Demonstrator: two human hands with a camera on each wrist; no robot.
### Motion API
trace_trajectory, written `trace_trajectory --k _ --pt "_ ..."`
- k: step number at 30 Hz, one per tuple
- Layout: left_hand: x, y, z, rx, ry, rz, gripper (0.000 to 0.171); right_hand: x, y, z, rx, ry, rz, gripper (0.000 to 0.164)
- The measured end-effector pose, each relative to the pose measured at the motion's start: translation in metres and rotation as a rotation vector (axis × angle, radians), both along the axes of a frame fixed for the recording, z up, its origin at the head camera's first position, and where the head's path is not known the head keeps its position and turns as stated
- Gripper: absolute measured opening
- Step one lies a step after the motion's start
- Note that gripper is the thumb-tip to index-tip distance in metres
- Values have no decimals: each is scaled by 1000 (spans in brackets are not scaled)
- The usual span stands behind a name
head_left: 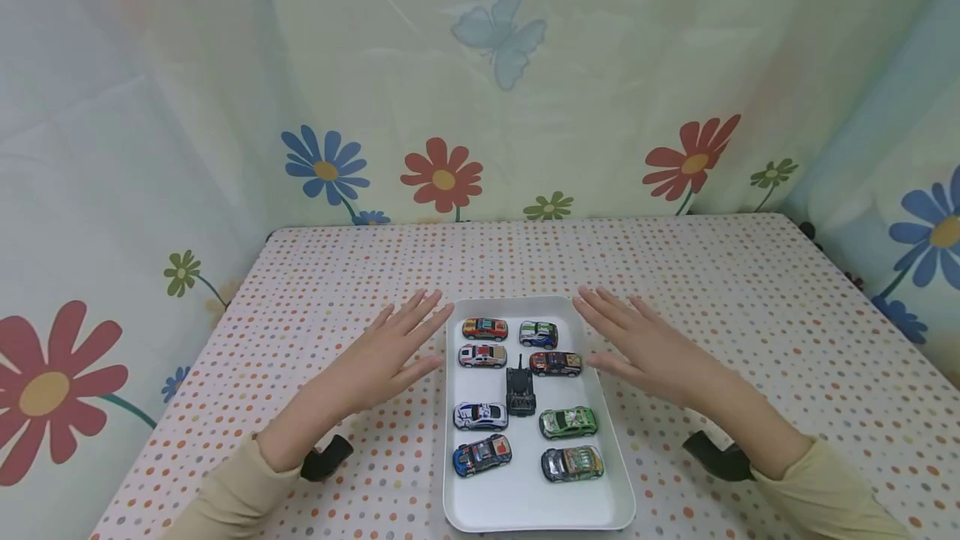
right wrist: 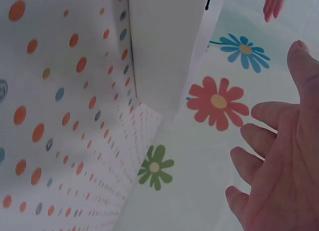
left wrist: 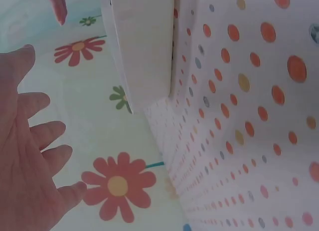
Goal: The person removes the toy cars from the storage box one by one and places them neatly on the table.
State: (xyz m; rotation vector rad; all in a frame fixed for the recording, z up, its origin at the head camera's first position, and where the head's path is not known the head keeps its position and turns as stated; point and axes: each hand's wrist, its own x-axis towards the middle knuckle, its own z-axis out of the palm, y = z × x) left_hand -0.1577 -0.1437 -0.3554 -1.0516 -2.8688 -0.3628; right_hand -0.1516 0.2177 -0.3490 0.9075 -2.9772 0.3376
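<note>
A white tray lies on the table between both hands. Four-wheeled toy cars stand in it in two columns: on the left a red-and-yellow car, a white-and-red car, a white-and-purple car and a blue car. On the right are a white-green car, a black-orange car, a green car and a dark green car. A black toy tank sits between them. My left hand and right hand hover beside the tray's two sides, fingers extended, holding nothing.
A dotted cloth covers the table. Behind it hangs a flowered curtain, with more curtain at both sides. Each wrist bears a black mount. The tray's raised side wall shows in the left wrist view.
</note>
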Motion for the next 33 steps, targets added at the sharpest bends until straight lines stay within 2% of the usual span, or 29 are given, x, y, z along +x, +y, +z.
trace_trajectory --k 7,14,21,28,33 --pt "0 7 -8 37 4 -34 62 4 -7 -4 -22 -37 2 71" --pt "3 13 -18 37 -69 -30 62 11 -16 -11 -43 -83 23 70" --pt "5 17 -30 59 -81 -36 63 17 -22 -17 -54 -108 17 68" --pt "7 17 -34 75 -130 -28 63 21 -24 -18 -59 -117 76 59" --pt "6 16 -34 55 -141 -26 61 25 -27 -15 -55 -64 165 44"
